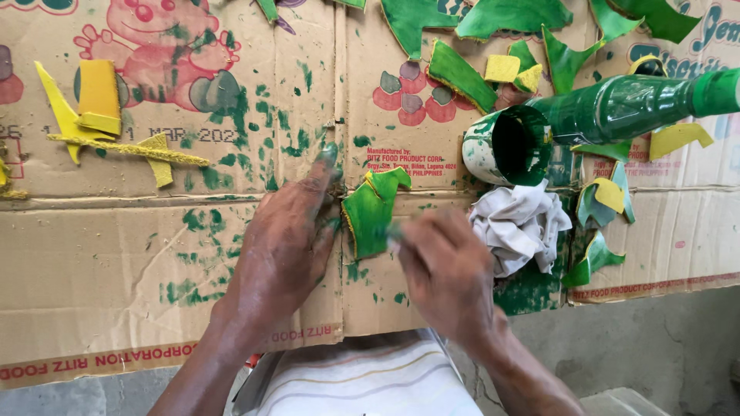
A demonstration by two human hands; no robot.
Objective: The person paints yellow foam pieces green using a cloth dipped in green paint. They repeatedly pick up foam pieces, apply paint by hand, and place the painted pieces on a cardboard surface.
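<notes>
Green-painted curled piece (371,212) on flattened cardboard (116,262), left hand (281,246) pressing flat, right hand (443,270) pinching its edge.

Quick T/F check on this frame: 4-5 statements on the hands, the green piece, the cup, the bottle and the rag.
1. The left hand presses flat on the cardboard beside the green piece. True.
2. The right hand holds the green bottle. False: the bottle lies on its side at upper right, away from both hands.
3. The white rag lies crumpled just below the paint cup. True.
4. The paint cup stands upright. False: it lies tipped, with its opening facing the camera.
5. The cardboard has no paint on it. False: green smears cover it.
</notes>
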